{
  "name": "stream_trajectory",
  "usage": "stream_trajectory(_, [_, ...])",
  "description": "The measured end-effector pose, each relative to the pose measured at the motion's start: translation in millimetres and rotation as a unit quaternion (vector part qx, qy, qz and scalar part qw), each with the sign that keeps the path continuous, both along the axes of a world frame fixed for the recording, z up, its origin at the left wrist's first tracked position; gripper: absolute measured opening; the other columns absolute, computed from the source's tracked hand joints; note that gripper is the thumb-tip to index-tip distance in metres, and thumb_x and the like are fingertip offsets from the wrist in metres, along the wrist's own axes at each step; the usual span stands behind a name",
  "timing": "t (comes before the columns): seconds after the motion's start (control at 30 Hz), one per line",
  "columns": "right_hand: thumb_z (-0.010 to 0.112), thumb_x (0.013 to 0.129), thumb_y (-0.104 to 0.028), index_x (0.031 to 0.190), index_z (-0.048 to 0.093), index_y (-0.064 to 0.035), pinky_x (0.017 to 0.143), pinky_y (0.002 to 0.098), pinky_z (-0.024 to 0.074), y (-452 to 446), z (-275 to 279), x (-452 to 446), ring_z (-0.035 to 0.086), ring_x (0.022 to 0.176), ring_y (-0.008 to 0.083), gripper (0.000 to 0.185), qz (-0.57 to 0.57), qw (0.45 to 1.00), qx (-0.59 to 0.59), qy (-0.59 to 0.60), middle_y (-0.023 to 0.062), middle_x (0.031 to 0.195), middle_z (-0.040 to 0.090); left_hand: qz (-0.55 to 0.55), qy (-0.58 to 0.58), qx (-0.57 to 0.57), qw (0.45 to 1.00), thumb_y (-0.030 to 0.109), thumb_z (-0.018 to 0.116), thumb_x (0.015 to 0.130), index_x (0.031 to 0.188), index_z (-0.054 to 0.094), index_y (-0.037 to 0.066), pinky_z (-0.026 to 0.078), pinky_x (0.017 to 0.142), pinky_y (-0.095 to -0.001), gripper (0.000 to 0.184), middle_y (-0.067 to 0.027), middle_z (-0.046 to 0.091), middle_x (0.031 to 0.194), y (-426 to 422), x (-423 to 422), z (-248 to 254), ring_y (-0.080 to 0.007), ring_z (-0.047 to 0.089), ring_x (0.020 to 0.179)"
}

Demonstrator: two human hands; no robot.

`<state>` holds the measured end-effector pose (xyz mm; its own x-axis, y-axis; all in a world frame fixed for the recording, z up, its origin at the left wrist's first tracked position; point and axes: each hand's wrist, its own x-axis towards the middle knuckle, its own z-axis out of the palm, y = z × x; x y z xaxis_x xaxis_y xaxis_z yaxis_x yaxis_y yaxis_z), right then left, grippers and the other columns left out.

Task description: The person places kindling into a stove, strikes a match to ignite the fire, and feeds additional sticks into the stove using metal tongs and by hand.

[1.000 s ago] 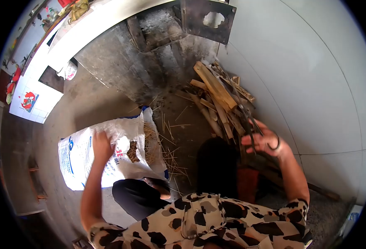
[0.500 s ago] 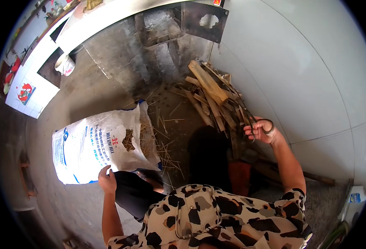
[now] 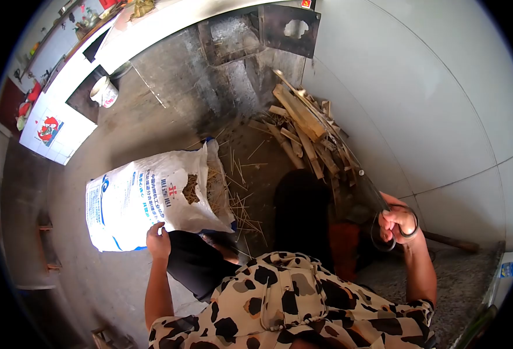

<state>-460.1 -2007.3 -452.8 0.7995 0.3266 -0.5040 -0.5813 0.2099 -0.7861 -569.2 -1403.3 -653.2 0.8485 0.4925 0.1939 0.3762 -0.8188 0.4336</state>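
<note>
My right hand (image 3: pixel 397 222) is closed on the looped handles of long metal tongs (image 3: pixel 373 189), whose thin arms reach up and left over the firewood. Split firewood (image 3: pixel 303 119) lies in a heap by the wall. My left hand (image 3: pixel 159 239) is at the lower edge of a white woven sack (image 3: pixel 134 200) near my knee, its fingers partly curled, and whether they touch the sack is unclear. The sack lies on its side, with thin dry sticks (image 3: pixel 214 192) showing at its torn, open end.
A dark metal plate with a hole (image 3: pixel 280 41) stands at the top beside the pale wall (image 3: pixel 408 99). A white bucket (image 3: pixel 106 96) sits at upper left near the tiled counter (image 3: pixel 64 131). Loose sticks (image 3: pixel 245 212) lie on the floor.
My right hand has moved down and right, drawing the tongs back. My left hand moved from over the sack down to its lower edge. The view has shifted slightly.
</note>
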Motion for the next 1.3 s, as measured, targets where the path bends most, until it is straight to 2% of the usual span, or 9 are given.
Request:
stream_trajectory(0.17, [0.058,0.075,-0.009,0.135,0.032,0.0057,0.037,0.0251,0.0423,12,25,-11,0.045,0.036,0.0148,0.068,0.031,0.999,0.012,-0.039,0.0065,0.052,0.048,0.011,0.023,0.006,1.0,0.002,0.056,0.077,0.092,0.066,0.002,0.047,0.083,-0.0355,0.019,-0.0143,0.066,0.094,-8,1,9,-0.0299,0.062,0.09])
stream_trajectory(0.3, [0.062,0.077,-0.016,0.137,0.032,0.0007,0.036,0.0253,0.0417,38,30,21,0.047,0.037,0.0156,0.07,0.067,0.995,0.023,-0.069,0.0057,0.052,0.047,0.005,0.031,0.011,0.999,0.003,0.056,0.078,0.092,0.066,0.003,0.047,0.082,-0.0365,0.017,-0.0142,0.066,0.094,-10,0,9,-0.0305,0.061,0.091])
stream_trajectory(0.43, [0.061,0.08,-0.016,0.137,0.033,-0.0023,0.039,0.0283,0.0423,86,5,121,0.052,0.043,0.017,0.065,0.125,0.981,0.044,-0.142,0.0076,0.061,0.054,-0.002,0.021,0.021,1.0,0.007,0.057,0.079,0.092,0.065,0.006,0.047,0.081,-0.0387,0.016,-0.0141,0.065,0.094,-8,1,6,-0.0321,0.059,0.091])
stream_trajectory(0.63, [0.058,0.08,-0.008,0.139,0.015,-0.0013,0.048,0.0388,0.046,228,-40,282,0.058,0.055,0.0243,0.073,0.081,0.984,0.119,-0.109,0.0113,0.071,0.058,0.039,0.027,0.048,0.998,0.008,0.058,0.078,0.091,0.066,0.007,0.047,0.079,-0.0395,0.015,-0.0133,0.065,0.092,-18,-10,16,-0.032,0.059,0.09])
stream_trajectory(0.77, [0.054,0.077,-0.005,0.103,0.048,-0.0005,0.05,0.0395,0.0474,299,-46,313,0.059,0.055,0.0255,0.027,0.091,0.975,0.163,-0.116,0.0137,0.067,0.057,0.064,0.009,0.055,0.996,0.007,0.057,0.078,0.086,0.066,0.006,0.048,0.075,-0.0392,0.012,-0.0133,0.065,0.088,-9,-34,11,-0.0315,0.06,0.084])
stream_trajectory(0.87, [0.052,0.076,-0.003,0.08,0.048,-0.0026,0.05,0.0392,0.0479,328,-57,323,0.059,0.054,0.0254,0.006,0.114,0.974,0.162,-0.114,0.0138,0.065,0.056,0.088,0.03,0.045,0.995,0.005,0.055,0.078,0.085,0.067,0.005,0.049,0.075,-0.0388,0.013,-0.0128,0.065,0.087,-7,-45,13,-0.0309,0.06,0.082])
stream_trajectory(1.1, [0.051,0.077,-0.003,0.081,0.049,-0.0011,0.052,0.0385,0.0493,333,-65,332,0.061,0.058,0.0254,0.005,0.114,0.967,0.207,-0.101,0.0144,0.071,0.058,0.097,0.066,0.038,0.992,0.006,0.054,0.078,0.086,0.067,0.006,0.048,0.077,-0.0393,0.015,-0.0116,0.066,0.088,-5,-47,15,-0.0306,0.06,0.084])
stream_trajectory(1.13, [0.05,0.08,-0.007,0.085,0.048,-0.0072,0.062,0.0373,0.0501,333,-64,335,0.061,0.069,0.0231,0.006,0.148,0.962,0.203,-0.104,0.0106,0.079,0.06,0.099,0.067,0.032,0.992,0.006,0.054,0.079,0.086,0.067,0.006,0.048,0.077,-0.0393,0.015,-0.0115,0.066,0.088,-6,-45,17,-0.0305,0.06,0.084])
stream_trajectory(1.3, [0.048,0.08,-0.007,0.091,0.049,-0.0096,0.075,0.0401,0.0495,329,-65,339,0.062,0.092,0.0256,0.011,0.17,0.935,0.299,-0.082,0.0177,0.109,0.059,0.085,0.069,0.046,0.993,0.008,0.054,0.079,0.087,0.067,0.007,0.048,0.078,-0.0391,0.015,-0.0113,0.066,0.089,-6,-39,14,-0.0305,0.061,0.085])
